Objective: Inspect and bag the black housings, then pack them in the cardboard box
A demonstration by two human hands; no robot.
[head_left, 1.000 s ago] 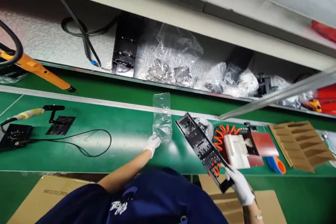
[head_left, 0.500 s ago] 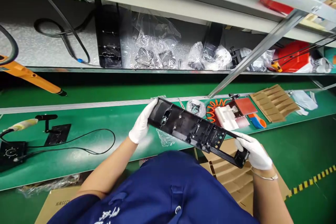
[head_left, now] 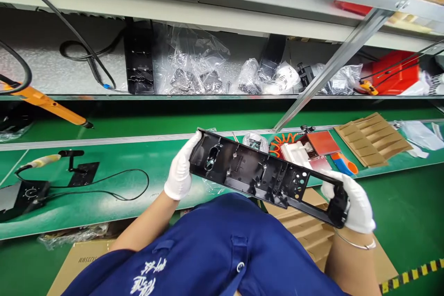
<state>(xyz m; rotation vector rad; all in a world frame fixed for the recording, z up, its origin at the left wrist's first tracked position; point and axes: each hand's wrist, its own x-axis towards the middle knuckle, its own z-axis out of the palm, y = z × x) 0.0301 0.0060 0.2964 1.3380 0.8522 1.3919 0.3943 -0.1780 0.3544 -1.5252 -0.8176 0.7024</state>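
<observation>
We grip the black panel (head_left: 263, 176) at both ends, left hand (head_left: 180, 172) and right hand (head_left: 354, 203) clenched on it. Its long axis runs from 10 to 4 o'clock

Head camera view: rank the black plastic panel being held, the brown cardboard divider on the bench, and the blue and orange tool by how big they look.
1. black plastic panel, though nearness to the camera enlarges it
2. brown cardboard divider
3. blue and orange tool
</observation>
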